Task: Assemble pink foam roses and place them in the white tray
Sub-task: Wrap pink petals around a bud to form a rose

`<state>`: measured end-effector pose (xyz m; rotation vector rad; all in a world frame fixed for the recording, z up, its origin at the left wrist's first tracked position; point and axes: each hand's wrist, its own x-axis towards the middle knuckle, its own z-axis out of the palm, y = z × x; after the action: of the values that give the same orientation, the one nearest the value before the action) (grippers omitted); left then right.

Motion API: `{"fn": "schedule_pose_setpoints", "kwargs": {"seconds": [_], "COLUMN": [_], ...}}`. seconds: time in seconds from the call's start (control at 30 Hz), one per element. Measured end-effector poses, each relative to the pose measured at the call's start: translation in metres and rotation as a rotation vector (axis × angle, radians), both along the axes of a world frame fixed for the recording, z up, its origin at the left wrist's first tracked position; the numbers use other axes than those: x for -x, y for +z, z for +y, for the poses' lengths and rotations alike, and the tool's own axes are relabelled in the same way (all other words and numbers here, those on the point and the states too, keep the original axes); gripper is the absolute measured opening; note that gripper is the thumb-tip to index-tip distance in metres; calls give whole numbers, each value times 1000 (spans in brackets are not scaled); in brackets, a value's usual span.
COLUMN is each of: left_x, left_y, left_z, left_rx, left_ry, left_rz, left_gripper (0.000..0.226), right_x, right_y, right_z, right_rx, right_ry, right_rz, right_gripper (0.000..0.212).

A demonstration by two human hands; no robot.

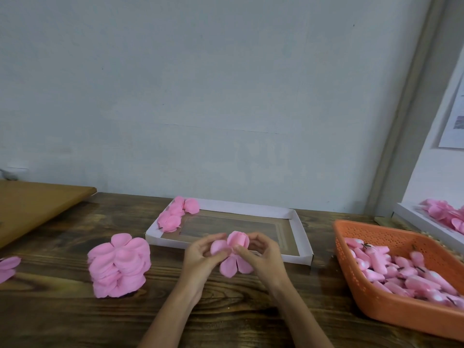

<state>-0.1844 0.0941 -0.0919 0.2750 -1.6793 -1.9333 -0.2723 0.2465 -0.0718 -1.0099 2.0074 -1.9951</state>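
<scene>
A half-built pink foam rose (234,252) is held over the wooden table, just in front of the white tray (300,237). My left hand (202,254) pinches its left petals. My right hand (261,252) grips its right side, thumb on the centre bud. Two lower petals hang loose below my fingers. A few finished pink roses (175,214) lie in the tray's far left corner. A tall stack of pink petal sheets (119,266) stands to the left of my hands.
An orange perforated basket (351,272) full of pink buds sits at the right. Behind it a second white tray (414,222) holds more roses. A brown board (37,207) lies at the far left, and loose petals (7,267) at the left edge.
</scene>
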Motion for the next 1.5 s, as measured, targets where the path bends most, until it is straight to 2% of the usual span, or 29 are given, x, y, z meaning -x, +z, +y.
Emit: {"fn": "schedule_pose_setpoints", "kwargs": {"seconds": [0.13,0.3,0.47,0.6,0.77,0.87,1.03,1.2,1.5], "left_x": [2,4,4,5,2,1,-1,-2,-2], "left_y": [-4,-5,-6,-4,0,2,8,9,10], "left_z": [-6,-7,-3,3,7,9,9,13,13], "left_rx": [-111,-150,-118,-128,-91,-84,-107,19,102], "left_ry": [114,209,152,109,79,121,103,104,71], "left_rz": [-19,-27,30,83,119,132,130,152,162], "left_gripper": [46,21,12,30,28,26,37,34,55], "right_x": [-1,-3,-7,-10,-9,-11,-11,-9,-14], "right_y": [-3,-2,-1,-2,-2,-4,-5,-5,-8], "right_z": [-2,-4,-6,-7,-8,-10,-12,-10,-14], "right_rx": [2,23,16,-2,-20,-11,53,80,46], "right_ry": [62,110,125,86,63,83,23,-43,-140], "right_rz": [18,53,66,65,46,31,-28,-47,4], "right_gripper": [23,23,22,19,22,31,41,30,24]}}
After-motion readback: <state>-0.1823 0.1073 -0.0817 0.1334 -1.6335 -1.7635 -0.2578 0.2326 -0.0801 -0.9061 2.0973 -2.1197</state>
